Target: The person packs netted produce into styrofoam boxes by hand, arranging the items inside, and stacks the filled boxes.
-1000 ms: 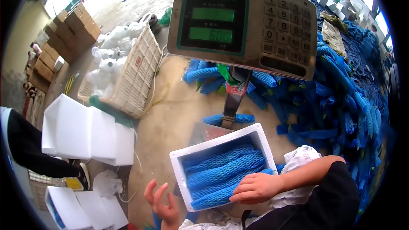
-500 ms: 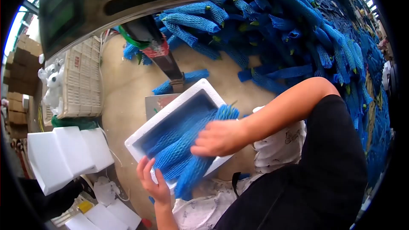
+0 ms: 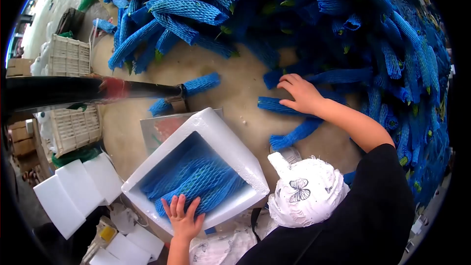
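A white foam box (image 3: 230,135) stands tilted in front of me, holding several long pieces in blue foam net sleeves (image 3: 211,179). My left hand (image 3: 184,216) lies with spread fingers over the box's near rim, its fingertips on the sleeved pieces. Out to the right, my right hand (image 3: 301,94) hovers over or touches a blue-sleeved piece (image 3: 274,105) on the table; its fingers are apart and not wrapped around anything. Another sleeved piece (image 3: 294,135) lies just nearer to me. Green tips poke out of some sleeves; what is inside is mostly hidden.
A large heap of blue-sleeved pieces (image 3: 186,10) covers the table's far and right sides. A dark pole (image 3: 93,91) and a metal scale plate (image 3: 152,130) are beyond the box. White foam pieces (image 3: 73,191) and plastic crates (image 3: 68,56) stand at the left.
My right hand has left the sleeved pieces in the box and moved out to the far right over the table. My left hand stays at the box. The view has shifted.
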The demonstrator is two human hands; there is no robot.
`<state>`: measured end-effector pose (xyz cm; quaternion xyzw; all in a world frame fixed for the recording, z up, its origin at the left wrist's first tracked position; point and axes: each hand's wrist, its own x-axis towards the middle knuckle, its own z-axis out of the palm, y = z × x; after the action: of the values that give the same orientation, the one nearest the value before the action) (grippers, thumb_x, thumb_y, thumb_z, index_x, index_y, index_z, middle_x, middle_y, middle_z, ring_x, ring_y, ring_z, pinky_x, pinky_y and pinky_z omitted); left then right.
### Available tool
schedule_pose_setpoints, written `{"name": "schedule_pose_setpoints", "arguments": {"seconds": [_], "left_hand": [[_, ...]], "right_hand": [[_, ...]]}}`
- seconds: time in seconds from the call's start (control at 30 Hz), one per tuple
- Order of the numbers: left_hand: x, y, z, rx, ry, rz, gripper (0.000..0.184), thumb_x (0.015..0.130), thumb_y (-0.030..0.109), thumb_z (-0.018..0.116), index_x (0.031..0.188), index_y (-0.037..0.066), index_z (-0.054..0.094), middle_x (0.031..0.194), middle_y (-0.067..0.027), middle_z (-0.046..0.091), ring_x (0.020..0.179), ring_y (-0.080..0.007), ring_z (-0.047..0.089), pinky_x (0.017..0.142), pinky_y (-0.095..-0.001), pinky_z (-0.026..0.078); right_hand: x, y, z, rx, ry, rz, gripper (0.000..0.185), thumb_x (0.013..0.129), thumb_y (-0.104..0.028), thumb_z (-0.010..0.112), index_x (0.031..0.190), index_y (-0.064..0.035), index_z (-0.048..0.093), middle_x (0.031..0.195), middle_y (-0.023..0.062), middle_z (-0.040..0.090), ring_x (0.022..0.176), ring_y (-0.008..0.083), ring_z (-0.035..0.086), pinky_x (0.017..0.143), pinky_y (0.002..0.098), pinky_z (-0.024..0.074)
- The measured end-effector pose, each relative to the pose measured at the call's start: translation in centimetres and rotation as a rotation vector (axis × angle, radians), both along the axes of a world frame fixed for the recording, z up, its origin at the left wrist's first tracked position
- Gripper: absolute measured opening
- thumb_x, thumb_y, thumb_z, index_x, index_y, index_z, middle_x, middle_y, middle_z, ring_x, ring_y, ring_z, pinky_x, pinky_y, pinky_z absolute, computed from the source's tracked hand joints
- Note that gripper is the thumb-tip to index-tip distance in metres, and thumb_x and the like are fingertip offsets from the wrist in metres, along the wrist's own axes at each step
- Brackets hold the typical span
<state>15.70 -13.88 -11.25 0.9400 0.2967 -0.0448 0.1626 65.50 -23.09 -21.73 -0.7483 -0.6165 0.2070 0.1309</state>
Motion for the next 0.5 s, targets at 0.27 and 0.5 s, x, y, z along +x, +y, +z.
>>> {"name": "schedule_pose_setpoints", "arguments": {"seconds": [0.27,0.5], "left_hand": [[-0.8,-0.1,-0.2,0.010,-0.007,-0.008,0.041,0.075,0.039,0.064,0.115,0.030,0.064,0.147,-0.0024,0.032,0.140,-0.0251,0.024,0.114,-0.0592,0.009],[-0.6,0.0,-0.3,0.011,-0.024,-0.040,0.043,0.072,0.036,0.065,0.113,0.024,0.062,0.146,-0.0061,0.032,0.140,-0.0290,0.023,0.113,-0.0604,0.009]], "right_hand": [[-3.5,26.0,-14.1,0.026,-0.045,-0.400,0.079,0.072,-0.028,0.075,0.139,-0.0104,0.037,0.132,0.0215,0.044,0.120,0.0384,0.045,0.096,0.0469,0.0428],[-8.0,21.6,-8.4,0.567,-0.082,0.031,0.071,0.071,-0.026,0.073,0.134,-0.0113,0.044,0.126,0.0171,0.047,0.114,0.0354,0.048,0.095,0.0421,0.0409]]}}
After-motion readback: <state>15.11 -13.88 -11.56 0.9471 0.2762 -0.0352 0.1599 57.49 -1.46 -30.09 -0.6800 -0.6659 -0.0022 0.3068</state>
